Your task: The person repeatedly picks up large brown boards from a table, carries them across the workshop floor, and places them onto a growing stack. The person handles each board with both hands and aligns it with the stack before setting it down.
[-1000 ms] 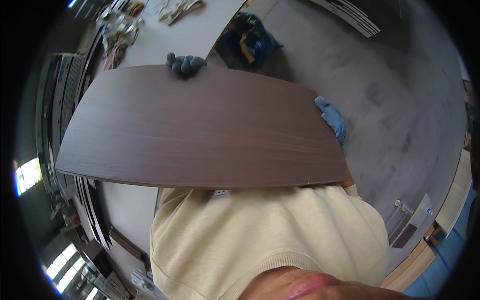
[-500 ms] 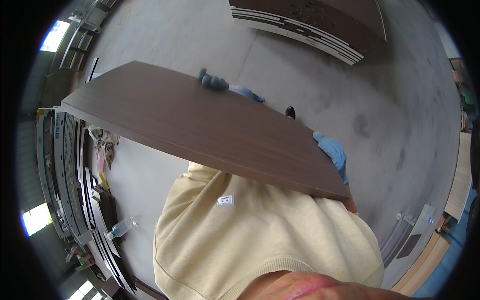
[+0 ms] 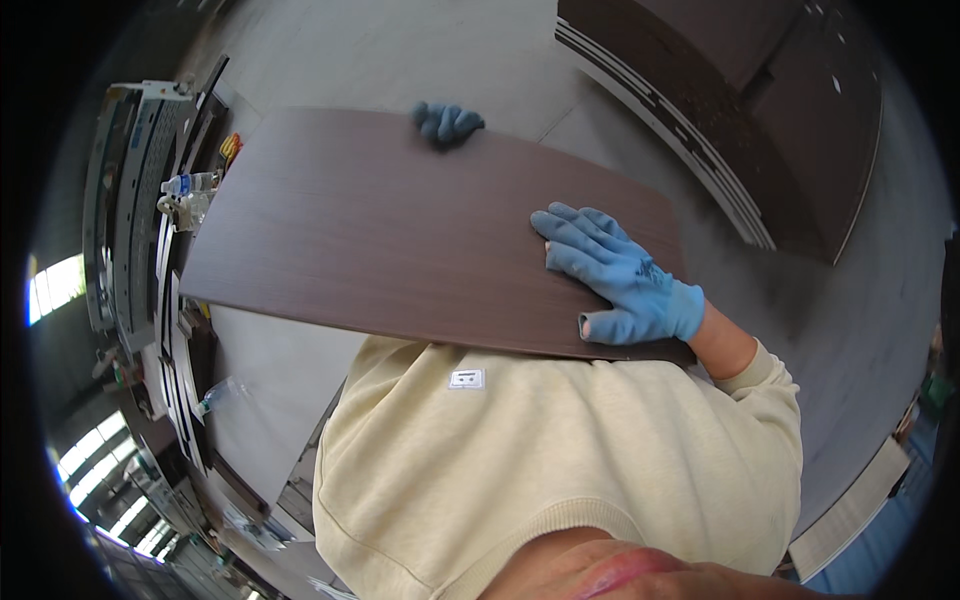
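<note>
A large dark brown wood-grain panel (image 3: 400,240) is held in front of my chest, its near edge against my cream sweatshirt. My left hand (image 3: 447,122), in a blue-grey glove, hooks its fingers over the panel's far edge; its palm and arm are hidden behind the board. On the right part of the panel's face, my right hand (image 3: 620,275) lies flat with the fingers stretched out. It wears a light blue glove through which some fingertips show bare.
A stack of dark brown panels (image 3: 700,130) with pale edges stands at the far right. Along the left are long strips (image 3: 170,360), clear plastic bottles (image 3: 195,195) and a metal machine frame (image 3: 130,200). Another clear bottle (image 3: 222,395) lies near the strips.
The panel has tipped so its broad face shows more. My right hand has gone from its right edge onto the face. The view has turned, with the panel stack now farther right.
</note>
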Demonstrator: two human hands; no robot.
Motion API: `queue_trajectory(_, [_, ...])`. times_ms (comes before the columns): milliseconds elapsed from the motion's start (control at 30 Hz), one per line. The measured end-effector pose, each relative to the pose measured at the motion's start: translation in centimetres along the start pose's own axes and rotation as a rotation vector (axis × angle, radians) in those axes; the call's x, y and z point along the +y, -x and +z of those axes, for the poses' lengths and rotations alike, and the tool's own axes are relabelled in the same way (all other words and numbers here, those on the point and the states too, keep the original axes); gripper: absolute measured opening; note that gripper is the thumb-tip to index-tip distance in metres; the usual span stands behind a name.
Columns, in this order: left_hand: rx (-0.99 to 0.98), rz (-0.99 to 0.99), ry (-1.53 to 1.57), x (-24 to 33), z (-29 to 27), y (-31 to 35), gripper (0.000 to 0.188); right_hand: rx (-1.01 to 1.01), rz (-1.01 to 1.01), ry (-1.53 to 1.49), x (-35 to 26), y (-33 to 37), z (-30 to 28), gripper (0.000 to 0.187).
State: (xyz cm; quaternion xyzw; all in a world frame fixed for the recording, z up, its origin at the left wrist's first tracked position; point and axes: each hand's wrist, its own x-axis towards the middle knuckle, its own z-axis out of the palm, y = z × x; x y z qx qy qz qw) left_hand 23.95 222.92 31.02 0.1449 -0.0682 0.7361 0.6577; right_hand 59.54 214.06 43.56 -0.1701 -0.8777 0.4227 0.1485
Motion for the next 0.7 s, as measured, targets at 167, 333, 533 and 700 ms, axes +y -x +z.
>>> queue_trajectory(167, [0.069,0.078,-0.067,2.7,-7.7,-12.1,0.026,0.117,0.396,0.065,20.7,-5.9,-7.9,0.066])
queue_trajectory(333, [0.134,0.117,-0.138,6.4,-16.1,-28.8,0.029,0.132,0.43,0.128,32.6,-19.0,-21.0,0.065])
queue_trajectory(533, [0.167,0.084,-0.249,10.9,-21.9,-45.5,0.036,-0.183,0.212,-0.548,31.9,-35.5,-36.5,0.079])
queue_trajectory(700, [0.106,0.051,-0.307,13.6,-26.7,-56.8,0.045,-0.182,0.28,-0.7,39.2,-45.3,-44.2,0.077])
